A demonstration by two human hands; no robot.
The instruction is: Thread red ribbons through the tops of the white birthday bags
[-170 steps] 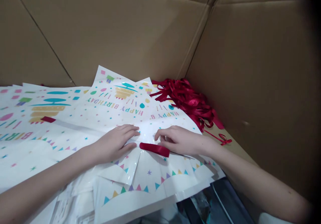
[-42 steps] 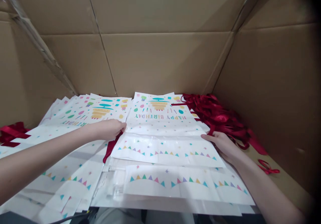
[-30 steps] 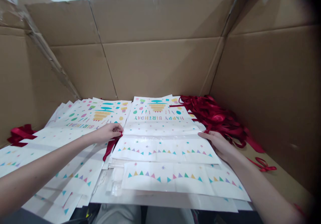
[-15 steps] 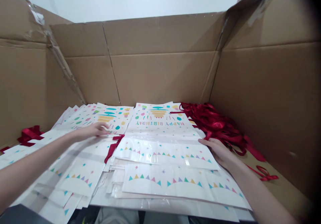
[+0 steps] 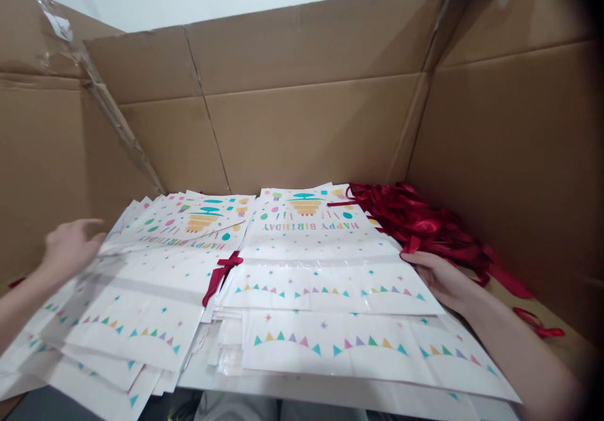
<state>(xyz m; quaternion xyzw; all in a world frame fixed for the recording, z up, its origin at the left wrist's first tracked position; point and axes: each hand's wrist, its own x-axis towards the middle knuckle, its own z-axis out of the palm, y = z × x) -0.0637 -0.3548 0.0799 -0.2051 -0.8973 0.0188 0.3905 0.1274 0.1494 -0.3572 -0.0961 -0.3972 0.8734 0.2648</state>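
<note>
My left hand [image 5: 73, 248] hovers at the left edge of the left stack of white printed bags [image 5: 155, 282], blurred, its fingers bent; what it may hold is not clear. My right hand [image 5: 431, 270] rests at the right edge of the right stack of white bags [image 5: 330, 282], its thumb and finger pinched on a red ribbon [image 5: 411, 245]. Both stacks carry cake, star and bunting prints and upside-down "HAPPY BIRTHDAY" lettering. A red ribbon strip [image 5: 219, 279] lies between the stacks.
A heap of red ribbons [image 5: 419, 219] lies at the back right, with a small ribbon loop [image 5: 540, 323] nearer the front. Tall cardboard walls [image 5: 306, 125] stand at the back and both sides. The wearer's legs [image 5: 236, 406] show below the front edge.
My left hand has moved left, away from the middle ribbon to the outer edge of the left stack. My right hand stays by the right stack. The camera view has shifted and tilted slightly.
</note>
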